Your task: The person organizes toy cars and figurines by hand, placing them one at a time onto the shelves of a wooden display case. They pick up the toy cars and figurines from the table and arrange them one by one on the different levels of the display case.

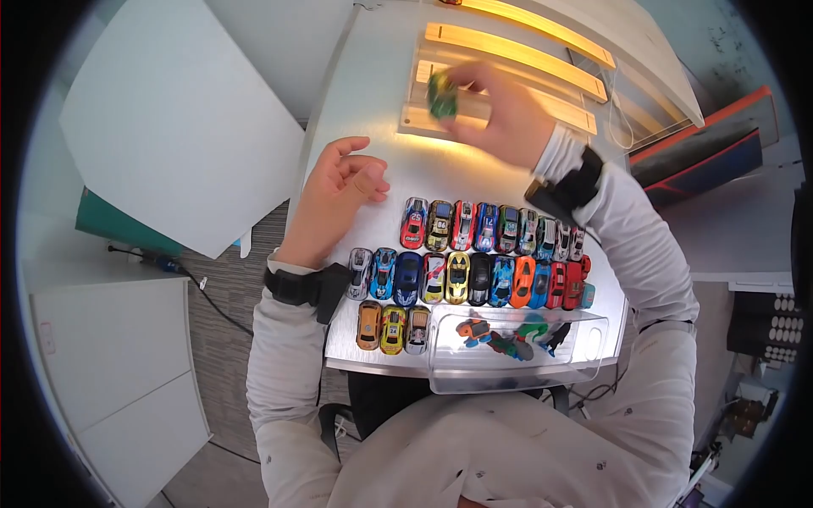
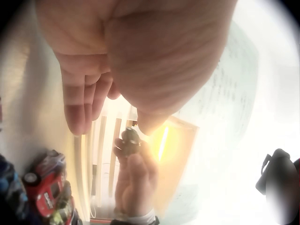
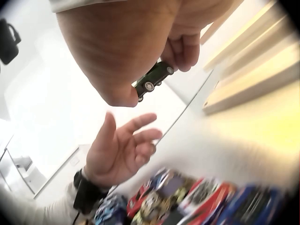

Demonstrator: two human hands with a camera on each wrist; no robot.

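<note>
My right hand (image 1: 506, 118) pinches a small green toy car (image 1: 442, 98) between thumb and fingers, raised near the left end of a stepped rack with wooden slats (image 1: 508, 55). Wheels and a dark green side of the car (image 3: 154, 78) show in the right wrist view. To the left, my left hand (image 1: 332, 199) is held over the table with its fingers loosely bent and nothing in them. Several toy cars (image 1: 457, 278) are lined up in three rows on the table below the hands.
A clear plastic bin (image 1: 584, 347) with a few toy pieces, orange, green and black, stands at the table's near edge. A yellow lamp glow falls on the rack. A white panel (image 1: 178, 118) stands at the left; red-edged boxes (image 1: 703, 152) lean at the right.
</note>
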